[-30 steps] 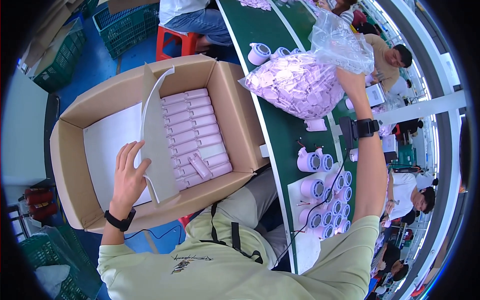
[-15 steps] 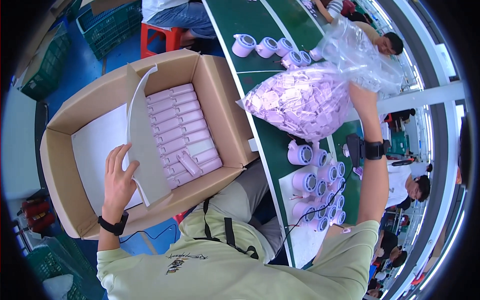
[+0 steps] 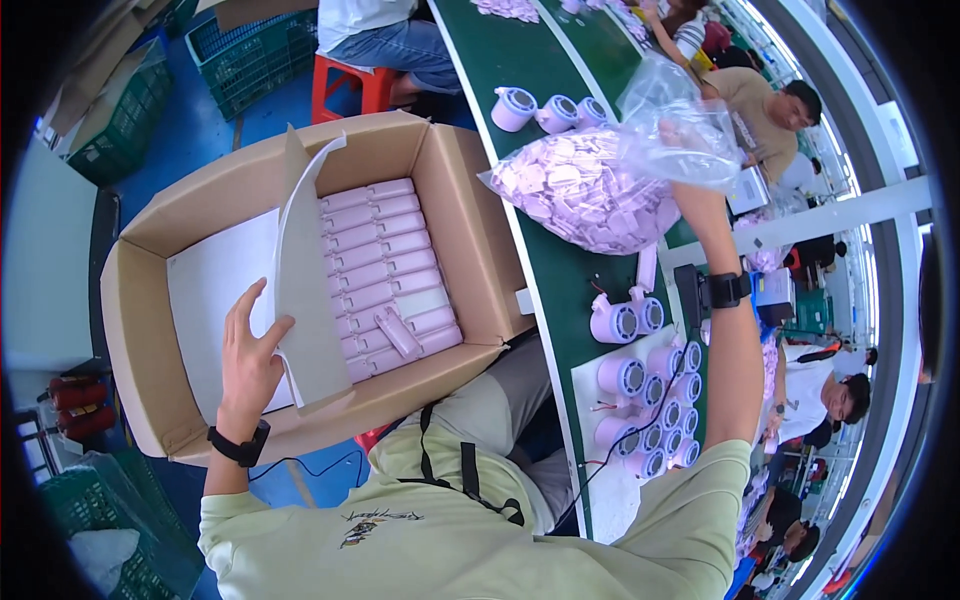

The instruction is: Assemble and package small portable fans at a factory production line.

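My left hand (image 3: pixel 250 362) is beside a white-and-grey cardboard sheet (image 3: pixel 308 275) that stands upright across an open carton (image 3: pixel 140 385). Its fingers are spread, and the thumb rests at the sheet's edge. Rows of lilac plastic housings (image 3: pixel 385 255) fill the carton's right side, with one loose housing (image 3: pixel 398 332) lying tilted on top. At the bench, my right hand (image 3: pixel 690 190) grips the gathered neck of a clear plastic bag (image 3: pixel 585 190) full of small flat lilac parts. The film partly hides those fingers. The bag's body is low over the bench.
Lilac round motor units (image 3: pixel 622 376) with wires stand in a group on a white sheet (image 3: pixel 610 490) on the green bench (image 3: pixel 560 300); more stand beyond the bag. A black cable (image 3: pixel 630 435) crosses them. Co-workers sit along the bench. A red stool (image 3: pixel 352 90) and green crates (image 3: pixel 255 65) stand behind.
The whole view has shifted. My left fingers have spread and come away from the sheet. The bag has moved a little toward the carton, uncovering a lilac part behind it.
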`<state>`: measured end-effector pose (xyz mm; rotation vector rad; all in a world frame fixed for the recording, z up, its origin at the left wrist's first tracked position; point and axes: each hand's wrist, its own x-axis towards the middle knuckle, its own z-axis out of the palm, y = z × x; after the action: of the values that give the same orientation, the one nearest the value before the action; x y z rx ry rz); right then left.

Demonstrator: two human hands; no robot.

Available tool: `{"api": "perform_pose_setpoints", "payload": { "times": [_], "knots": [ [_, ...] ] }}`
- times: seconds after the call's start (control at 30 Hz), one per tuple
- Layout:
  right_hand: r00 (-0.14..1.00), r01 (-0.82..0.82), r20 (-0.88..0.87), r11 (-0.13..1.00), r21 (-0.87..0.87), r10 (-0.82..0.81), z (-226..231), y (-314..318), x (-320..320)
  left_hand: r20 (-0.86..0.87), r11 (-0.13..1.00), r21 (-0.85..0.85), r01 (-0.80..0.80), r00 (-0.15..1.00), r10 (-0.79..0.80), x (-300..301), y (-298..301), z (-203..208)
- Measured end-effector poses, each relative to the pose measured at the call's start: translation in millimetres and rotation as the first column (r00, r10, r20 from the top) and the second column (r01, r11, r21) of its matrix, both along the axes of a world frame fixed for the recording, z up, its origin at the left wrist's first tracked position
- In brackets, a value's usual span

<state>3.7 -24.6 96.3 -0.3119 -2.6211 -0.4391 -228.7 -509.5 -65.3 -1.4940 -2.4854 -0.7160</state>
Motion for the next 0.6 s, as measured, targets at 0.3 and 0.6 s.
{"api": "perform_pose_setpoints", "payload": {
  "times": [0.3, 0.6],
  "knots": [
    [0.99, 0.021, 0.136, 0.999, 0.05, -0.027, 6, 21, 6, -0.035, 0.998, -0.057, 0.028, 0.999, -0.03, -2, -8, -10],
    [0.797, 0.596, 0.364, 0.529, -0.604, -0.482, 24, -47, -13, -0.029, 0.996, 0.003, 0.092, 0.995, -0.092, -6, 1, 2]
  ]
}}
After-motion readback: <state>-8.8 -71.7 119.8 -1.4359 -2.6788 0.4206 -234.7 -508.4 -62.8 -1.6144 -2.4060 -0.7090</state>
